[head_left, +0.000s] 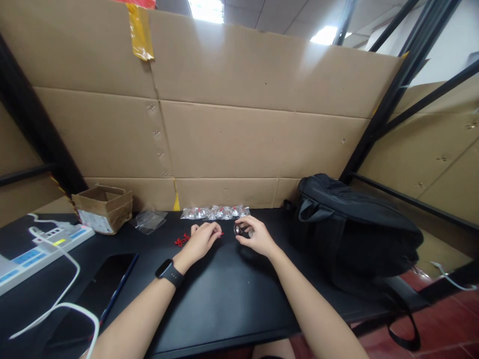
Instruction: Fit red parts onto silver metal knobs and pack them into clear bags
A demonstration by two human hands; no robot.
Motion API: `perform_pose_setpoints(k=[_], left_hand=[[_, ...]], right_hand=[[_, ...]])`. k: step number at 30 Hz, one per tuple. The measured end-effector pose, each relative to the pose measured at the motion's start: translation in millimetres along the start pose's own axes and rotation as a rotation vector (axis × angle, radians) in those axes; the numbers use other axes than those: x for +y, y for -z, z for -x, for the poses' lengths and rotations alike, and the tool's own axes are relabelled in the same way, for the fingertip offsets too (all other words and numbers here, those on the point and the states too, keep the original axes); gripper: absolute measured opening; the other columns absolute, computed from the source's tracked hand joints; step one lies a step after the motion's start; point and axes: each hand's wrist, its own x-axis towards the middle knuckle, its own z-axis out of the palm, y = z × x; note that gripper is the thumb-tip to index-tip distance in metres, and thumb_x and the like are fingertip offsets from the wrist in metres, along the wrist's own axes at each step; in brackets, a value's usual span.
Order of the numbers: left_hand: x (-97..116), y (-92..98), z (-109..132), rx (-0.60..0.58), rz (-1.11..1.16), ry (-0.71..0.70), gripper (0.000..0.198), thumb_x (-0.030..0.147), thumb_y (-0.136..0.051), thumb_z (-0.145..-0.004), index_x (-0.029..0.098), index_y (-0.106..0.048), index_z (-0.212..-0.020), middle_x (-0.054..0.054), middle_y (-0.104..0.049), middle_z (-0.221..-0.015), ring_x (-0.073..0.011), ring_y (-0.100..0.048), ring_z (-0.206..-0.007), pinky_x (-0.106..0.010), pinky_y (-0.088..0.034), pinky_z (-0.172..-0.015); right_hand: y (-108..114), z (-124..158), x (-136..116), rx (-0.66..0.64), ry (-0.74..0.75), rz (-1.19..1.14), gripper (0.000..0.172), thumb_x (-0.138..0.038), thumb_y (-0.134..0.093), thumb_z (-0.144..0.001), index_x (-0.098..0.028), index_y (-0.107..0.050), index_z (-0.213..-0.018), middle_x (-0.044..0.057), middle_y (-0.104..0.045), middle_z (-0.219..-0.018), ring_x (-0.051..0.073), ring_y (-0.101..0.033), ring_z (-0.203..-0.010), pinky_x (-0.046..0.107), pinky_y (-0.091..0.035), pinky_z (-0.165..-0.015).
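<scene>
My left hand (204, 239), with a dark watch (169, 271) on its wrist, is closed in a pinch on a small red piece (222, 233); only its tip shows. Beside that hand, several red pieces (181, 241) lie loose on the black table (224, 309). Just to the right, my right hand (258, 235) grips a small shiny round metal object (237, 229) between thumb and fingers; its exact kind is unclear. The two hands are a short gap apart. Behind them sits a row of clear plastic packets (215, 213) with shiny and red contents.
An opened cardboard box (105, 207) and clear plastic bags (148, 221) are at the back left. A white power strip (45, 252), a white cable (77, 267) and a dark tablet-like device (101, 284) occupy the left. On the right rests a black backpack (355, 234). Cardboard (239, 139) walls the back.
</scene>
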Motion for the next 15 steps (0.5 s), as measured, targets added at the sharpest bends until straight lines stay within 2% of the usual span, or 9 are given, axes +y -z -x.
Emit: perform_pose_setpoints(k=[3, 6, 12, 15], left_hand=[[8, 4.2, -1, 0.067, 0.157, 0.028, 0.022, 0.038, -0.055, -0.093, 0.026, -0.072, -0.099, -0.003, -0.074, -0.097, -0.0207, -0.065, -0.096, -0.034, -0.043, -0.090], [11, 3.8, -2, 0.129, 0.281, 0.042, 0.024, 0.041, -0.061, -0.089, 0.026, -0.077, -0.097, -0.005, -0.075, -0.105, -0.0229, -0.067, -0.100, -0.034, -0.048, -0.091], [14, -10.8, -5, 0.032, 0.725, 0.174, 0.029, 0.039, -0.073, -0.079, 0.017, -0.077, -0.096, -0.010, -0.077, -0.099, -0.0256, -0.071, -0.094, -0.037, -0.053, -0.091], [16, -14.9, -5, 0.036, 0.840, 0.230, 0.031, 0.036, -0.078, -0.073, 0.015, -0.077, -0.095, -0.012, -0.077, -0.098, -0.0261, -0.072, -0.093, -0.038, -0.054, -0.091]], right_hand=[[-15, -1, -7, 0.039, -0.009, -0.093, 0.046, -0.018, -0.075, -0.071, -0.024, -0.064, -0.116, 0.006, -0.067, -0.111, 0.019, -0.068, -0.095, 0.030, -0.056, -0.078], [-27, -1, -10, 0.098, -0.025, -0.180, 0.048, -0.020, -0.075, -0.071, -0.024, -0.062, -0.117, 0.006, -0.067, -0.114, 0.021, -0.068, -0.099, 0.032, -0.057, -0.081], [-34, -1, -13, 0.138, -0.004, -0.227, 0.048, -0.020, -0.075, -0.072, -0.023, -0.061, -0.118, 0.007, -0.069, -0.113, 0.023, -0.068, -0.105, 0.036, -0.056, -0.089], [-33, -1, -15, 0.128, 0.001, -0.242, 0.049, -0.019, -0.075, -0.071, -0.023, -0.062, -0.118, 0.007, -0.069, -0.115, 0.023, -0.068, -0.106, 0.036, -0.055, -0.090]])
